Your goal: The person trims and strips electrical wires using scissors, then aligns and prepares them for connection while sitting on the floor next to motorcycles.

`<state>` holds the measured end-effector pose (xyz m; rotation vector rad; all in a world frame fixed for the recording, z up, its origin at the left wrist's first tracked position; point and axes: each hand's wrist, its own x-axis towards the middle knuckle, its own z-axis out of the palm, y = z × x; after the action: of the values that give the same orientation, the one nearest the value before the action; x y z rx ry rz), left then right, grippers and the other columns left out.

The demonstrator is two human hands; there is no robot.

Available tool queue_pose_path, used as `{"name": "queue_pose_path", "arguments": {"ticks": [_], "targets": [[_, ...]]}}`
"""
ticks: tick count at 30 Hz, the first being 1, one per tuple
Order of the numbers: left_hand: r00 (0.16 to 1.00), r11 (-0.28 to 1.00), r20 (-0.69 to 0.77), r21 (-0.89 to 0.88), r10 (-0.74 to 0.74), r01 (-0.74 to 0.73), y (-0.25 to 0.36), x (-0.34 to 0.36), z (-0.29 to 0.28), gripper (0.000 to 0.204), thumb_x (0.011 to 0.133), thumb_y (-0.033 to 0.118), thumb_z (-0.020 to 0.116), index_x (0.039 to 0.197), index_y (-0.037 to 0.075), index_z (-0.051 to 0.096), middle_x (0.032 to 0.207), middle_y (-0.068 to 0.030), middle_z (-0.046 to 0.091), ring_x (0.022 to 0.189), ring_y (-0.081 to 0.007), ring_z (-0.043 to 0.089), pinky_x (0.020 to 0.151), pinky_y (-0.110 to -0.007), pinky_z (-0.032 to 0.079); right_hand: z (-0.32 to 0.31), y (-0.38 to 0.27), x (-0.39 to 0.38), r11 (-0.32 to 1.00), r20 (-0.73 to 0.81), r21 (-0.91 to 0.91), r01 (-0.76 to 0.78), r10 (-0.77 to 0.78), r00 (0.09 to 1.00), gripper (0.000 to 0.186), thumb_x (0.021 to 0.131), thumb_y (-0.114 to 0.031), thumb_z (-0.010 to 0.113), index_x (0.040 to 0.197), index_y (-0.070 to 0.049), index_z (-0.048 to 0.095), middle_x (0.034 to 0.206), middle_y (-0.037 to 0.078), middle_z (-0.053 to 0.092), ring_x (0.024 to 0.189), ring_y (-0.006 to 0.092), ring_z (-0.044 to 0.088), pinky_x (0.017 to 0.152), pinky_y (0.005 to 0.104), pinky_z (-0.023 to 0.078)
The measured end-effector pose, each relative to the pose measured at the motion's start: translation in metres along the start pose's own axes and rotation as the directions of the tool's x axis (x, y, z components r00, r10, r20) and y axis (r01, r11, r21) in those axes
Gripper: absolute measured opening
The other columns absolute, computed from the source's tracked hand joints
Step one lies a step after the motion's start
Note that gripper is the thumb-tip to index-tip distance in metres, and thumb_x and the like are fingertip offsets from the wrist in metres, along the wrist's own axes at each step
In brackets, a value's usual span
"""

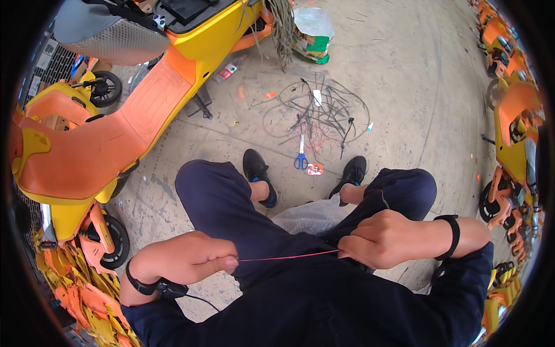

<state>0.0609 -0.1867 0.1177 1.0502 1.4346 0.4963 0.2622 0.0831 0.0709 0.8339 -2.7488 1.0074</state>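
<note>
In the head view, the person sits with knees apart over a concrete floor (404, 115), and a thin red wire (289, 256) runs nearly level between the two hands, in front of the dark top and just above the lap. The left hand (199, 257) pinches one end of this span between thumb and curled forefinger, the other fingers folded in. The right hand (378, 240) is closed on the other end, its fingers bent into a loose fist; a short dark strand (384, 200) curves up from behind its knuckles, and whether it joins the red wire cannot be told. The span looks straight and taut.

A black wristband (448, 237) circles the right wrist; the left wrist bears a dark strap (139, 282) and a small black device (172, 289) with a cable (202, 299). Between the legs lies translucent bubble wrap (303, 217).

On the floor beyond the shoes, blue-handled scissors (300, 162) point away from the person, just beside a red and white card (315, 169). Past them spreads a tangle of dark cables (324, 110) with red scraps at its near edge. A white and green bag (315, 40) stands farther off. To the left is a yellow and orange scooter (156, 98), with a heap of yellow and orange panels (89, 298) below it.
</note>
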Motion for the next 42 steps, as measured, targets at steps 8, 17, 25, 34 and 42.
{"name": "queue_pose_path", "arguments": {"ticks": [8, 17, 25, 34, 42], "targets": [[0.981, 0.945, 0.130, -0.276, -0.141, 0.172, -0.039, -0.038, -0.023, 0.033, 0.095, 0.029, 0.047, 0.084, 0.000, 0.057, 0.071, -0.0044, 0.059, 0.065, -0.0134, 0.055, 0.063, -0.026, 0.044, -0.015, 0.006, -0.017, 0.997, -0.065, -0.075, -0.007, 0.002, 0.998, 0.014, 0.076, -0.011, 0.066, 0.074, -0.002, 0.056, 0.050, 0.004, 0.047, 0.043, 0.0181, 0.052, 0.040, 0.0297, 0.041], [0.429, -0.236, -0.881, -0.467, 0.197, -0.852, -0.022, 0.084, -0.009, 0.028, 0.098, 0.026, 0.037, 0.101, 0.002, 0.052, 0.082, -0.0078, 0.060, 0.085, -0.0238, 0.059, 0.088, -0.039, 0.043, 0.036, 0.080, 0.019, 0.921, -0.175, 0.207, -0.329, 0.366, 0.914, 0.012, 0.091, -0.010, 0.050, 0.082, -0.004, 0.055, 0.065, 0.013, 0.055, 0.055, 0.0308, 0.056, 0.052, 0.0368, 0.045], [0.396, 0.520, -0.426, 0.838, 0.813, -0.166, -0.026, 0.158, -0.027, 0.014, 0.091, 0.014, 0.048, 0.091, 0.003, 0.055, 0.081, -0.0143, 0.060, 0.086, -0.0337, 0.059, 0.080, -0.040, 0.045, 0.033, 0.050, 0.032, 0.704, -0.055, 0.597, -0.384, 0.514, 0.856, 0.018, 0.095, -0.014, 0.045, 0.084, -0.004, 0.056, 0.065, 0.013, 0.057, 0.059, 0.0343, 0.057, 0.054, 0.0375, 0.045], [0.952, 0.887, -0.124, 0.413, 0.279, -0.207, -0.007, 0.084, 0.024, 0.022, 0.089, 0.020, 0.053, 0.080, 0.000, 0.050, 0.058, -0.0204, 0.053, 0.060, -0.0402, 0.055, 0.053, -0.047, 0.042, 0.023, 0.024, -0.005, 0.972, 0.037, 0.063, -0.227, 0.225, 0.974, 0.004, 0.079, -0.010, 0.059, 0.083, -0.009, 0.058, 0.057, 0.008, 0.056, 0.050, 0.0282, 0.057, 0.045, 0.0398, 0.043], [0.994, 0.987, -0.036, 0.123, 0.108, -0.103, 0.003, 0.029, 0.012, 0.016, 0.091, 0.017, 0.051, 0.084, 0.004, 0.050, 0.070, -0.0160, 0.057, 0.068, -0.0375, 0.057, 0.058, -0.043, 0.043, 0.013, 0.005, -0.002, 0.995, -0.083, 0.077, -0.056, 0.062, 0.995, 0.016, 0.080, -0.013, 0.065, 0.073, -0.003, 0.055, 0.051, 0.005, 0.050, 0.043, 0.0212, 0.053, 0.037, 0.0318, 0.040]]}}
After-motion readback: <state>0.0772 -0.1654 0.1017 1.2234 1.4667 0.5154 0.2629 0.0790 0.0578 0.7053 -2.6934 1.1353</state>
